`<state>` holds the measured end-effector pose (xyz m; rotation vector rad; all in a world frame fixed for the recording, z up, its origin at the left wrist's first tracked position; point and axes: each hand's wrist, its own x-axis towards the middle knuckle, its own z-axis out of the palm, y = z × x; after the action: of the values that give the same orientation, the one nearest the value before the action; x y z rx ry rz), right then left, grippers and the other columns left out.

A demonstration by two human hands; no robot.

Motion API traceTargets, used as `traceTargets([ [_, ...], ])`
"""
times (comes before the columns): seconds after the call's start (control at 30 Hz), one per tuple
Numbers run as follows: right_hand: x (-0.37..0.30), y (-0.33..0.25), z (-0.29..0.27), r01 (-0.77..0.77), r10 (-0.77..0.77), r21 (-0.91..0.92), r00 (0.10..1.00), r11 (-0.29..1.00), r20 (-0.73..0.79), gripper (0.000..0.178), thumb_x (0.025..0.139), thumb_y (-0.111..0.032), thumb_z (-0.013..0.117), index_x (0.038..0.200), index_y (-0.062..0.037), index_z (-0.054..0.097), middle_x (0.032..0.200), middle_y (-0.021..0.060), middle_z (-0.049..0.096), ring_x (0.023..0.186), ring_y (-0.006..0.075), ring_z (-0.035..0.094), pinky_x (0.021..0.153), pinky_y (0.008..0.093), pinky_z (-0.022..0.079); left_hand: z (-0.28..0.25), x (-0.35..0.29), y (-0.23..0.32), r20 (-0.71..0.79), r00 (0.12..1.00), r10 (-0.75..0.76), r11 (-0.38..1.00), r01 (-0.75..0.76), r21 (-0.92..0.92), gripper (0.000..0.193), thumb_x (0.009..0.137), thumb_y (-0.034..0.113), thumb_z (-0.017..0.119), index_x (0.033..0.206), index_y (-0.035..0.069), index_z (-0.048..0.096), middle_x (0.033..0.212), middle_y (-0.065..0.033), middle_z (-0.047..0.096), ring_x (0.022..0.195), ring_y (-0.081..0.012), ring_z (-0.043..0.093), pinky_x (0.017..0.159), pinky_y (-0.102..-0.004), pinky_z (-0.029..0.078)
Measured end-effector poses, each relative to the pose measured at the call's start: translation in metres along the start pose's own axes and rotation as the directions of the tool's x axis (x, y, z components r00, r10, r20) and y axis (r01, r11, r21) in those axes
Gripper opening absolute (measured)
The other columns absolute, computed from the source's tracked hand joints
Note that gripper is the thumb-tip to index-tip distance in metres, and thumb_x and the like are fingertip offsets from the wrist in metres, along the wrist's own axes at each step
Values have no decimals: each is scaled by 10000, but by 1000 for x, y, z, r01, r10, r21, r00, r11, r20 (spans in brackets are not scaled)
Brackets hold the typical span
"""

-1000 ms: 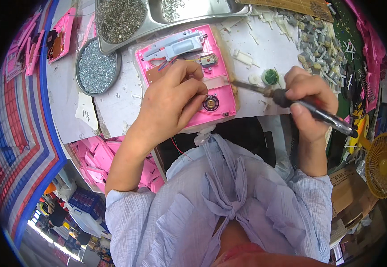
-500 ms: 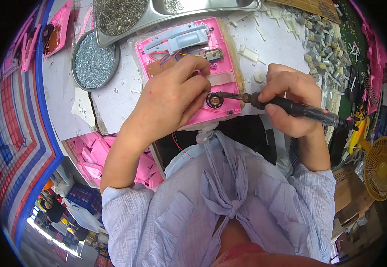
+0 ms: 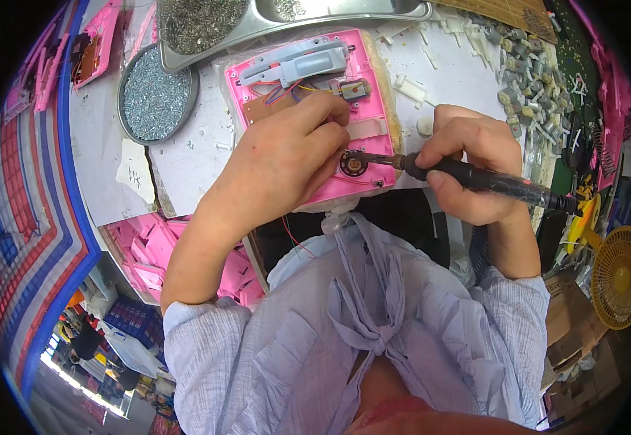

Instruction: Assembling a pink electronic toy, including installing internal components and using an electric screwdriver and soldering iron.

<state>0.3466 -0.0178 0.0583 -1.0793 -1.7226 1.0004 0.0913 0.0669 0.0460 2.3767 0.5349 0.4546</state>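
My right hand (image 3: 475, 161) grips the black handle of a soldering iron (image 3: 529, 193). Its metal tip points left and reaches the small round speaker (image 3: 354, 165) in an open pink plastic casing (image 3: 375, 69). Opposite it, my left hand (image 3: 283, 152) leans over the casing, thumb and fingers pinched at the speaker's upper left edge; what they pinch is hidden. The casing also holds a light grey-blue part (image 3: 302, 68), a small motor (image 3: 354, 90), coloured wires and a brown circuit board (image 3: 259, 108) partly under my left hand. Thin red wire (image 3: 291, 235) hangs below my left wrist.
A round dish (image 3: 195, 94) of small screws stands left of the casing. Behind is a metal tray (image 3: 344, 16) with small metal pieces. White plastic parts (image 3: 411, 90) and a heap of small motors (image 3: 525, 98) lie right. Pink parts (image 3: 148, 250) sit lower left; a yellow fan (image 3: 621, 279) right.
The casing appears slightly farther right in view. The iron's tip stays by the speaker, and both hands keep nearly the same pose.
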Motion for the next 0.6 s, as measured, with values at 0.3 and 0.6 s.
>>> traceTargets([
  [0.3, -7, -5, 0, -343, 387, 316, 918, 885, -90, 94, 851, 16, 646, 942, 28, 664, 719, 4, 654, 609, 22, 548, 526, 208, 374, -1, -1, 1, 50, 998, -36, 999, 35, 4, 276, 732, -23, 764, 968, 51, 641, 1115, -98, 618, 960, -294, 663, 786, -386, 548],
  [0.6, -24, -5, -8, -260, 329, 338, 930, 905, -166, 120, 841, -18, 662, 949, 36, 661, 709, -17, 616, 593, 17, 494, 547, 197, 358, -1, -1, 0, 52, 998, -42, 999, 42, -10, 253, 738, -29, 759, 953, 33, 639, 1089, -102, 616, 940, -293, 659, 781, -379, 548],
])
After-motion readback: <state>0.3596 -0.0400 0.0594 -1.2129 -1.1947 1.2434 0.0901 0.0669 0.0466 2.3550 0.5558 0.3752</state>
